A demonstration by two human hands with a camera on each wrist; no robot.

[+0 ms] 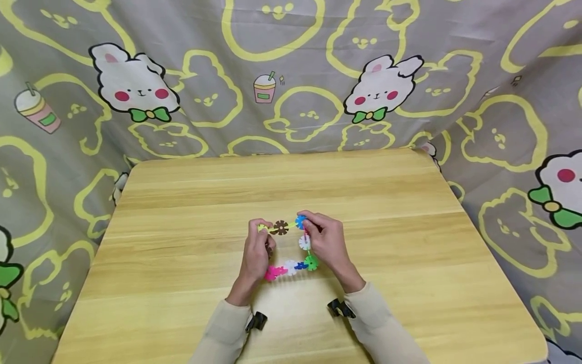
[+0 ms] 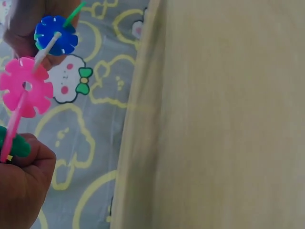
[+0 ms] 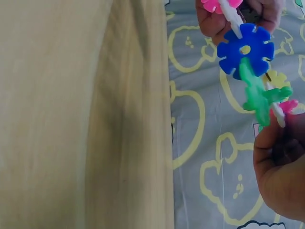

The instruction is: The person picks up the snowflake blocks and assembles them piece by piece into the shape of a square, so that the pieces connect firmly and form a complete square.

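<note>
A ring of linked plastic snowflake discs, with slotted edges, is held up between both hands above the table. My left hand (image 1: 255, 255) grips its left side, near a yellow disc (image 1: 262, 228), and hides part of that side. At the far right corner my right hand (image 1: 329, 243) pinches a light blue disc (image 1: 300, 222). A brown disc (image 1: 281, 227) spans the far side between the hands. Down the right side come a white disc (image 1: 304, 243) and a green disc (image 1: 311, 262). Along the near side, a pink disc (image 2: 40, 95) and a dark blue disc (image 3: 255, 45) show in the wrist views.
A wood-grain table (image 1: 191, 202) lies under the hands. Grey curtains (image 1: 309, 116) with yellow outlines and cartoon rabbits hang behind it and at both sides. Black straps (image 1: 341, 308) with small devices sit at the cuffs of the beige sleeves (image 1: 382, 323).
</note>
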